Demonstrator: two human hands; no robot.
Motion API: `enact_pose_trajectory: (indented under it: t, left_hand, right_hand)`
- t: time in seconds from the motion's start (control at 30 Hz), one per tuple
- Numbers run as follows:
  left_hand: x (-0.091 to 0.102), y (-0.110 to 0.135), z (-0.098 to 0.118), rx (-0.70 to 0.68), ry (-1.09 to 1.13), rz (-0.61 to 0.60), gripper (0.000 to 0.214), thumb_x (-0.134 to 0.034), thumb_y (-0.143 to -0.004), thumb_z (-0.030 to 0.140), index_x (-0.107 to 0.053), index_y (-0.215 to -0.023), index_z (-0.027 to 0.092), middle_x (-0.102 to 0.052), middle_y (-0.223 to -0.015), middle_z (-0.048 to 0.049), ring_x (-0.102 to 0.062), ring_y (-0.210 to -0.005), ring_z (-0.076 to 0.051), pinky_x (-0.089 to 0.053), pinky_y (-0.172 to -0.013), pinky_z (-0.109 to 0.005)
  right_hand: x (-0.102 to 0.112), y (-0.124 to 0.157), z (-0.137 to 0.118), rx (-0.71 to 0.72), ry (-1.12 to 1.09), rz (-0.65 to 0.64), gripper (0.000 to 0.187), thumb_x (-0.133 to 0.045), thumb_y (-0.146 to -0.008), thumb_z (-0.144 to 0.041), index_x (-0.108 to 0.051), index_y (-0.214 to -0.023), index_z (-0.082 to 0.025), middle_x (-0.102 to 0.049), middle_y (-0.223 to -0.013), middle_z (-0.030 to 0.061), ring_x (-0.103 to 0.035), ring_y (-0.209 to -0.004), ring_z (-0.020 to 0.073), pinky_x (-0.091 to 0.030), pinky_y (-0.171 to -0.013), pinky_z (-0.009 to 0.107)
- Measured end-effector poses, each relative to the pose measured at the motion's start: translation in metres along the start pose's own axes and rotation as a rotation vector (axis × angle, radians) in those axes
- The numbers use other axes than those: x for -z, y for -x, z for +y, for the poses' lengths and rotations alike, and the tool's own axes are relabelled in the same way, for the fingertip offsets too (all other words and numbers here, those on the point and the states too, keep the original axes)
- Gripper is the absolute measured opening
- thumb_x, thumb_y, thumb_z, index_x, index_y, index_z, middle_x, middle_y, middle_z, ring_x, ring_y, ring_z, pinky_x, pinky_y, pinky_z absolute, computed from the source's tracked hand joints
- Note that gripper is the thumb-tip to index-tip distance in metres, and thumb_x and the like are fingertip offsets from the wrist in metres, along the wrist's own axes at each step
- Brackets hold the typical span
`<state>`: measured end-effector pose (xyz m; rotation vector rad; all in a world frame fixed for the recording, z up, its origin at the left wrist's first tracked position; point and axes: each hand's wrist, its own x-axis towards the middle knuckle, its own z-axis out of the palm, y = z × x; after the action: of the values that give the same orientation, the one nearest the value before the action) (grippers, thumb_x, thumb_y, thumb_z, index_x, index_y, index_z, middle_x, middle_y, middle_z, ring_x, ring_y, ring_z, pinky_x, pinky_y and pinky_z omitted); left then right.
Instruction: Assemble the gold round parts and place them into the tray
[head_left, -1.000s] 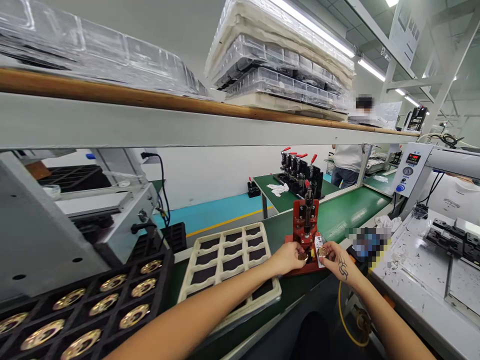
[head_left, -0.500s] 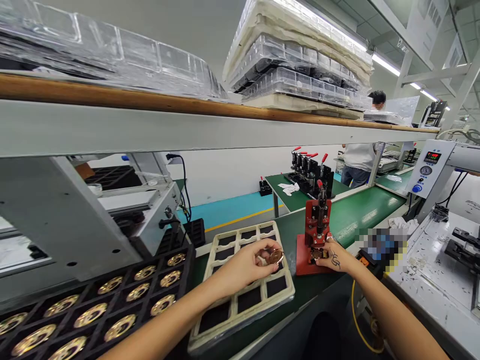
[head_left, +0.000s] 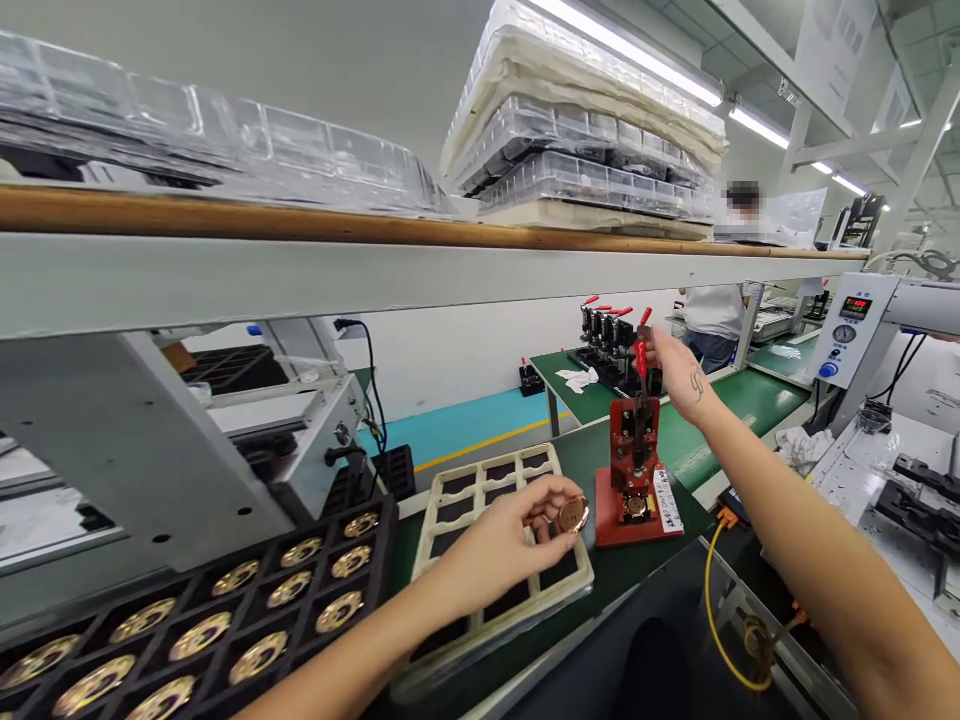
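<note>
My left hand (head_left: 517, 535) pinches a round copper-coloured disc (head_left: 574, 515) over the right end of a cream tray (head_left: 457, 492) with dark square pockets. My right hand (head_left: 670, 362) is raised and closed round the red-tipped lever (head_left: 640, 355) of a small red press (head_left: 634, 470) standing on the green belt. Another disc (head_left: 636, 506) sits in the base of the press.
A black tray (head_left: 210, 620) holding several gold discs lies at the lower left. A grey machine (head_left: 187, 440) stands behind it under a long shelf (head_left: 375, 255) loaded with clear trays. A person (head_left: 712, 310) works further down the line. A white bench (head_left: 885, 470) is at the right.
My right hand has risen from the base of the press to its lever. My left hand with the disc has stayed over the cream tray's right end.
</note>
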<state>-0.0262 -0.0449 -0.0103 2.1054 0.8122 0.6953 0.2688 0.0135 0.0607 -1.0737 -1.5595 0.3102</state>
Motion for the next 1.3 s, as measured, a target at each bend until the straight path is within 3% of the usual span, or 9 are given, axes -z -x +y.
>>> enact_pose_trajectory:
  t: [0.1, 0.23, 0.47, 0.57, 0.67, 0.87, 1.0, 1.13, 1.3]
  left_hand:
    - [-0.004, 0.006, 0.003, 0.006, -0.041, -0.003, 0.027, -0.068, -0.086, 0.032, -0.068, -0.111, 0.025, -0.074, -0.093, -0.0003, -0.064, -0.077, -0.018, -0.054, -0.072, -0.028]
    - [-0.008, 0.009, 0.002, -0.028, -0.098, 0.043, 0.026, -0.067, -0.087, 0.029, -0.067, -0.113, 0.025, -0.074, -0.095, 0.0000, -0.065, -0.080, -0.019, -0.055, -0.074, -0.029]
    - [-0.036, 0.010, 0.012, -0.164, -0.194, 0.002, 0.031, -0.065, -0.087, 0.020, -0.064, -0.117, 0.025, -0.073, -0.101, -0.0018, -0.067, -0.084, -0.019, -0.055, -0.076, -0.030]
    - [-0.047, 0.014, 0.021, -0.258, -0.286, 0.005, 0.034, -0.063, -0.087, 0.015, -0.061, -0.120, 0.025, -0.071, -0.104, -0.0028, -0.068, -0.085, -0.019, -0.054, -0.075, -0.030]
    - [-0.057, 0.016, 0.026, -0.372, -0.391, 0.016, 0.034, -0.062, -0.089, 0.012, -0.058, -0.121, 0.024, -0.069, -0.103, -0.0028, -0.068, -0.086, -0.020, -0.053, -0.073, -0.031]
    - [-0.072, 0.014, 0.034, -0.506, -0.439, 0.009, 0.032, -0.061, -0.091, 0.010, -0.057, -0.120, 0.022, -0.069, -0.101, -0.0039, -0.068, -0.089, -0.022, -0.055, -0.079, -0.034]
    - [-0.074, 0.013, 0.044, -0.364, -0.218, -0.100, 0.029, -0.063, -0.090, 0.012, -0.061, -0.117, 0.023, -0.068, -0.103, -0.0032, -0.067, -0.088, -0.020, -0.055, -0.080, -0.033]
    - [-0.076, 0.009, 0.044, -0.028, 0.323, -0.223, 0.043, -0.081, -0.085, 0.029, -0.060, -0.123, 0.023, -0.070, -0.101, -0.0013, -0.068, -0.084, -0.018, -0.057, -0.078, -0.032]
    - [-0.087, 0.019, 0.025, 0.198, 0.629, -0.215, 0.036, -0.083, -0.087, 0.045, -0.061, -0.095, 0.018, -0.071, -0.082, -0.0007, -0.069, -0.072, -0.015, -0.056, -0.073, -0.030]
  right_hand:
    - [-0.007, 0.050, -0.019, 0.081, 0.028, 0.063, 0.065, -0.028, -0.113, -0.062, -0.078, -0.110, -0.020, -0.079, -0.096, 0.0062, -0.073, -0.094, 0.0240, -0.056, -0.093, 0.040]
    - [-0.012, 0.116, -0.005, 0.257, 0.138, 0.072, 0.051, -0.035, -0.115, -0.046, -0.079, -0.102, -0.024, -0.081, -0.107, 0.0076, -0.071, -0.115, 0.0267, -0.050, -0.109, 0.046]
    - [-0.017, 0.159, 0.010, 0.182, 0.054, -0.016, 0.039, -0.041, -0.113, -0.037, -0.068, -0.139, -0.024, -0.063, -0.153, 0.0115, -0.048, -0.151, 0.0277, -0.036, -0.127, 0.052]
    - [-0.018, 0.185, -0.003, 0.012, 0.052, 0.117, 0.034, -0.049, -0.111, -0.041, -0.071, -0.131, -0.024, -0.067, -0.143, 0.0129, -0.058, -0.138, 0.0287, -0.043, -0.120, 0.048]
    - [-0.019, 0.211, -0.015, -0.232, -0.110, 0.026, 0.031, -0.057, -0.107, -0.046, -0.077, -0.112, -0.023, -0.077, -0.105, 0.0082, -0.072, -0.102, 0.0249, -0.055, -0.094, 0.038]
    - [-0.017, 0.233, -0.035, -0.393, -0.335, -0.109, 0.041, -0.060, -0.104, -0.055, -0.079, -0.102, -0.020, -0.066, -0.075, 0.0003, -0.059, -0.070, 0.0160, -0.047, -0.069, 0.029]
    - [-0.012, 0.237, -0.043, -0.447, -0.414, -0.096, 0.040, -0.069, -0.099, -0.057, -0.078, -0.096, -0.018, -0.065, -0.072, -0.0003, -0.055, -0.065, 0.0131, -0.044, -0.063, 0.026]
    - [-0.008, 0.238, -0.044, -0.488, -0.489, -0.076, 0.043, -0.071, -0.097, -0.058, -0.078, -0.095, -0.016, -0.065, -0.072, 0.0004, -0.055, -0.063, 0.0125, -0.044, -0.059, 0.025]
    - [-0.012, 0.251, -0.038, -0.480, -0.471, -0.140, 0.041, -0.068, -0.100, -0.056, -0.081, -0.103, -0.017, -0.068, -0.073, 0.0017, -0.060, -0.065, 0.0142, -0.049, -0.061, 0.026]
